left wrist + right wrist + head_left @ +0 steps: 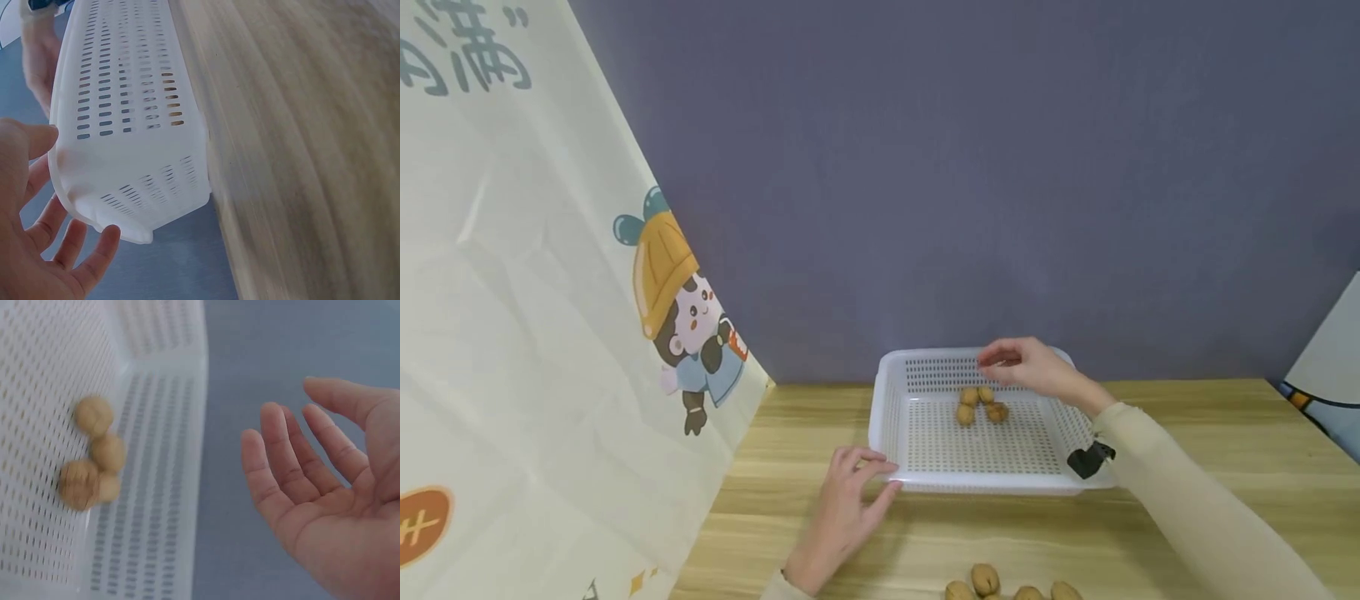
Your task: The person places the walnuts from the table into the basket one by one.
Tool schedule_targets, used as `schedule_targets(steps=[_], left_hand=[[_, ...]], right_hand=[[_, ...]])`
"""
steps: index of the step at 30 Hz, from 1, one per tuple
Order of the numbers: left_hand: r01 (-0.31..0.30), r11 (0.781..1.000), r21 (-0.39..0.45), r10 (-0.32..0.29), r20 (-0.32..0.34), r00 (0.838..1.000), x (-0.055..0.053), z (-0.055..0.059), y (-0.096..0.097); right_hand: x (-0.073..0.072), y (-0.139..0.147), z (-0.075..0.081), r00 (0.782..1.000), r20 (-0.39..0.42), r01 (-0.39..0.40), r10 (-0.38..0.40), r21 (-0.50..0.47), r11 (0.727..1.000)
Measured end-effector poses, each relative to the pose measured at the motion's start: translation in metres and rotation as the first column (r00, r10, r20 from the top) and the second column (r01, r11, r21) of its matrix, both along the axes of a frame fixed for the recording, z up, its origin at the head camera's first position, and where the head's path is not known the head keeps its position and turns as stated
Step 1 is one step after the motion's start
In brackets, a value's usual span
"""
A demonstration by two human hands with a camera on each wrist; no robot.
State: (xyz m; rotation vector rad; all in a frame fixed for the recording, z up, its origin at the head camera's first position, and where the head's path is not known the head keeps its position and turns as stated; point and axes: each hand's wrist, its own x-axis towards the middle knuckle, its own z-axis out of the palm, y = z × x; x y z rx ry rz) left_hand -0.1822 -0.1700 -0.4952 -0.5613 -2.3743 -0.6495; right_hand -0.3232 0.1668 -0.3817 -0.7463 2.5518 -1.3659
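Observation:
A white perforated plastic basket (pixel 985 481) stands on the wooden table. Several walnuts (pixel 966 414) lie together on its floor toward the far side, seen blurred as walnuts (pixel 80 484) in the right wrist view. My left hand (pixel 848 504) holds the basket's near left corner. Thumb and index finger lie on either side of the rim in the left wrist view, the other fingers (pixel 103 250) spread loosely. My right hand (pixel 1026 364) hovers over the basket's far side, above the walnuts. In the right wrist view its fingers (pixel 281 450) are relaxed and slightly bent, the palm bare.
More walnuts (pixel 985 579) lie on the table (pixel 917 542) at the near edge of the head view, partly cut off. A dark blue-grey wall (pixel 985 167) rises behind the basket. On the left hangs a white printed sheet (pixel 535 292) with a cartoon figure.

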Motion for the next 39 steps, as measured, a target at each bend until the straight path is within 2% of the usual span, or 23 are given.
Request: schedule_targets(steps=[4, 8, 13, 19, 21, 24, 28, 33, 39], left_hand=[[-0.006, 1.000, -0.006, 0.006, -0.019, 1.000, 0.000, -0.001, 0.000], [-0.001, 1.000, -0.007, 0.001, -0.038, 0.999, 0.000, -0.003, 0.001], [0.004, 1.000, 0.003, -0.004, -0.069, 0.998, 0.001, -0.003, 0.000], [0.019, 1.000, 0.005, -0.019, -0.081, 0.997, -0.001, -0.003, 0.001], [0.025, 1.000, 0.011, -0.024, -0.078, 0.997, -0.001, -0.003, 0.001], [0.025, 0.999, 0.021, -0.023, -0.074, 0.997, -0.001, -0.004, 0.000], [0.015, 1.000, 0.026, -0.013, -0.079, 0.997, -0.001, -0.002, -0.003], [0.016, 1.000, 0.015, -0.014, -0.078, 0.997, 0.001, -0.003, -0.003], [0.020, 1.000, 0.019, -0.019, -0.080, 0.997, 0.001, -0.005, 0.000]], right_hand=[[0.033, -0.004, -0.001, 0.997, -0.079, -0.015, 0.012, -0.044, 0.999], [0.069, -0.009, -0.012, 0.996, -0.082, -0.051, 0.040, -0.132, 0.990], [0.108, -0.016, -0.037, 0.990, -0.101, -0.116, 0.096, -0.212, 0.970], [0.136, -0.020, -0.071, 0.964, -0.152, -0.251, 0.218, -0.246, 0.936], [0.143, -0.020, -0.079, 0.954, -0.158, -0.287, 0.255, -0.235, 0.929], [0.149, -0.019, -0.088, 0.947, -0.149, -0.310, 0.285, -0.189, 0.932], [0.150, -0.014, -0.103, 0.941, -0.114, -0.335, 0.320, -0.151, 0.930], [0.150, -0.009, -0.124, 0.936, 0.002, -0.344, 0.351, -0.193, 0.919], [0.150, -0.006, -0.135, 0.927, 0.149, -0.310, 0.345, -0.217, 0.926]])
